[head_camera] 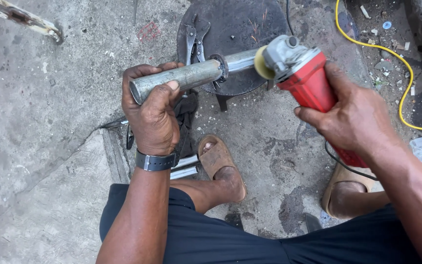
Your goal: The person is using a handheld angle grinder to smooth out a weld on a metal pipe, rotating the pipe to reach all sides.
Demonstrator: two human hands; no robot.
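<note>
Rough, cracked concrete floor (40, 122) under me, stained & dusty, w/ a small round dark metal stand (235, 29) just ahead of my knees. My left hand (153, 117) has its fingers (164, 95) clenched round the near end of a grey steel pipe (181, 78); the pipe runs up & to the right, its far part lying across the stand's top, w/ a dark collar ring (219, 67) round it near the stand's front edge. My right hand (352, 115) grips the red body of an angle grinder (308, 80), fingers wrapped tight; its yellowish disc (261, 63) is touching the shinier stretch of pipe just past the ring. Locking pliers (194, 41) lie on the stand's left part, behind the pipe. A yellow cable (367, 46) snakes over the floor at the right edge, litter bits near it. Both my feet are in tan sandals (218, 159) on the floor below the pipe; two short shiny tubes (184, 168) lie beside the left sandal. Watch (155, 161) on my left wrist.
</note>
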